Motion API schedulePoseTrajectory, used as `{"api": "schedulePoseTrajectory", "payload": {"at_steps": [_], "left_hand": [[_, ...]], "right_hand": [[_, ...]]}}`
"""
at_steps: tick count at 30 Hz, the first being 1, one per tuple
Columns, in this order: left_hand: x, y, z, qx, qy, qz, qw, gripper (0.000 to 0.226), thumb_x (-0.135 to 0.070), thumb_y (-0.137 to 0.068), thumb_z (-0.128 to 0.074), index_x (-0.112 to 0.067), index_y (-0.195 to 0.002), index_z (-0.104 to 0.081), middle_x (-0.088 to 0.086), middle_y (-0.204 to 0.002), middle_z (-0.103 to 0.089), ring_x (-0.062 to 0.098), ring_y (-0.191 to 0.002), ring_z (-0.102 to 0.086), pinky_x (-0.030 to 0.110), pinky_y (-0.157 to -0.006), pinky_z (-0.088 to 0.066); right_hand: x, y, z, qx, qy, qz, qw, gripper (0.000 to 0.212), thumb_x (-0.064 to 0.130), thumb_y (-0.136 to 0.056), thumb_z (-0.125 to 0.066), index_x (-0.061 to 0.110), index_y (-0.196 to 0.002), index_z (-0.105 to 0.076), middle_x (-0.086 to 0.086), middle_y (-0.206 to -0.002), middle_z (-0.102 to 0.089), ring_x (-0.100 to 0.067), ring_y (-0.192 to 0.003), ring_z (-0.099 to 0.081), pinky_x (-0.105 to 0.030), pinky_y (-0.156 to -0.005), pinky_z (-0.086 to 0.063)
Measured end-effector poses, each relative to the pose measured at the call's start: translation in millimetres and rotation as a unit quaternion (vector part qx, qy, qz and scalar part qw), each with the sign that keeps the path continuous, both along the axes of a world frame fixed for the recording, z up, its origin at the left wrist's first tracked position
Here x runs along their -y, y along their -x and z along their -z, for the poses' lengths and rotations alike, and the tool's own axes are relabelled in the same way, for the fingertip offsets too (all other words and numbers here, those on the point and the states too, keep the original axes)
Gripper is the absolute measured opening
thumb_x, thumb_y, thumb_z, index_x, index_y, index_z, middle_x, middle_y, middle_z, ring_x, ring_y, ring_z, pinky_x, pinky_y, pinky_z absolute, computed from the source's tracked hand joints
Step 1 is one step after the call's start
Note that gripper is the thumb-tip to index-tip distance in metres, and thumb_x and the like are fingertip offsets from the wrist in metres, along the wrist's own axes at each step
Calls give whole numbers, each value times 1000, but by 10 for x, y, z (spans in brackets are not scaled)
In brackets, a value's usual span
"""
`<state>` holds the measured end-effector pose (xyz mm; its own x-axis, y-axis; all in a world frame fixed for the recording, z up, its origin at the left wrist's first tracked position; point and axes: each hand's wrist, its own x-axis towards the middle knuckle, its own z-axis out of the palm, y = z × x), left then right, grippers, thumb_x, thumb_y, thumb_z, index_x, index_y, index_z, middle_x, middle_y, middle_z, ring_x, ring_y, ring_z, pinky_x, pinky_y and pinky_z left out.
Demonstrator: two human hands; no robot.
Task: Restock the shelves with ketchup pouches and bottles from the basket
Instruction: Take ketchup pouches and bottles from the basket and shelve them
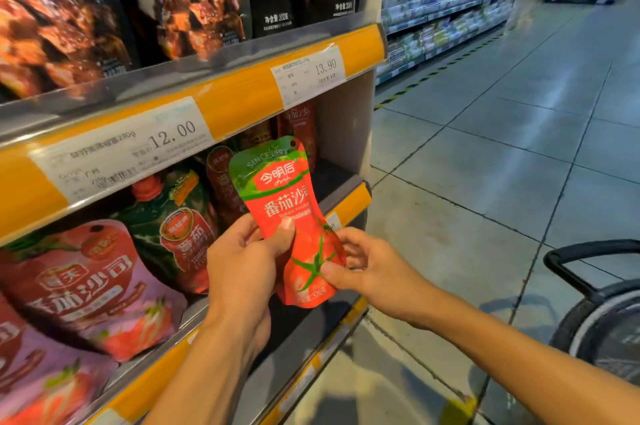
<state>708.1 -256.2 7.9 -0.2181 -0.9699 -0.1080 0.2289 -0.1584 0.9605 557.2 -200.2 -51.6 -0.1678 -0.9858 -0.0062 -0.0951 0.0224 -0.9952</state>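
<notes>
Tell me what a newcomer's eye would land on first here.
First the red and green ketchup pouch at centre, held upright in front of the shelf by both hands: the left hand grips its left edge, the right hand pinches its lower right. Next, the orange shelf strip above with tags reading 12.00 and 13.90. At far right, a black basket handle over the tiled floor.

Ketchup pouch [287,216] held upright in front of the shelf opening.
Red stand-up pouch with green top band, tomato picture and white lettering; top tilted toward 11 o'clock. Left hand [242,262] grips its left edge, right hand [367,265] pinches its lower right edge. Basket [599,307], dark-rimmed, sits at 4 o'clock, well apart.
</notes>
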Motion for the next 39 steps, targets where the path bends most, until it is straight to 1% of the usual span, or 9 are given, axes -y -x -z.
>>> {"api": "schedulePoseTrajectory", "payload": {"at_steps": [3,5,9,12,15,20,25,35,39], "left_hand": [[-10,31,-21,-18,21,38,999,15,-15,-94,-64,-11,-106,-73,2,-97,-78,10,-84,-74,19,-63,-56],[19,38,49,95,79,34,992,19,-24,-98,-61,-19,-113,-71,-5,-104,-77,11,-97,-72,24,-79,-58],[70,-67,285,496,258,67,826,44,-33,-97,-58,-25,-139,-50,-6,-138,-54,19,-126,-49,34,-100,-42],[82,-129,458,621,288,127,718,71,-45,-94,-60,-21,-151,-27,-2,-146,-37,22,-134,-33,35,-109,-33],[94,-154,504,656,317,115,676,75,-56,-93,-54,-21,-152,-22,-3,-142,-33,21,-129,-32,34,-106,-31],[51,-125,565,669,320,111,661,82,-62,-93,-49,-19,-153,-13,0,-149,-25,23,-136,-25,36,-111,-29],[15,-104,596,669,316,102,665,83,-56,-97,-48,-16,-155,-5,2,-156,-18,25,-144,-16,38,-117,-23],[21,-174,596,609,337,59,715,49,-48,-103,-37,-25,-145,-33,-7,-142,-41,16,-129,-35,30,-104,-32],[51,-195,583,580,343,32,738,39,-39,-102,-45,-20,-134,-52,-3,-122,-56,19,-112,-47,33,-96,-41]], "right_hand": [[51,87,-38,27,-1,39,999,20,3,-92,-69,16,-106,-64,5,-97,-75,-11,-91,-72,-28,-86,-59],[114,171,-89,30,3,64,997,17,3,-93,-67,12,-107,-64,2,-98,-75,-13,-89,-72,-29,-85,-60],[400,319,-235,0,26,111,993,12,6,-94,-66,8,-105,-62,-8,-103,-73,-14,-88,-70,-27,-84,-58],[696,402,-303,-45,32,137,989,19,12,-95,-68,7,-111,-60,-10,-110,-73,-19,-98,-71,-34,-91,-58],[983,432,-275,-78,49,127,988,15,14,-95,-69,14,-104,-57,9,-95,-73,-5,-88,-70,-26,-82,-55],[1351,510,-111,-271,-4,100,957,51,32,-92,-72,13,-134,-50,-7,-126,-64,-27,-120,-59,-48,-104,-47],[1492,562,-16,-383,-53,93,917,67,51,-90,-68,25,-146,-41,0,-108,-64,-29,-112,-59,-37,-95,-37],[1237,413,-46,-376,96,204,899,36,42,-84,-76,28,-97,-46,16,-84,-50,-13,-84,-54,-36,-79,-47],[1038,249,-83,-499,148,63,852,14,32,-92,-61,28,-88,-48,4,-84,-55,-20,-85,-54,-40,-71,-45]]}}
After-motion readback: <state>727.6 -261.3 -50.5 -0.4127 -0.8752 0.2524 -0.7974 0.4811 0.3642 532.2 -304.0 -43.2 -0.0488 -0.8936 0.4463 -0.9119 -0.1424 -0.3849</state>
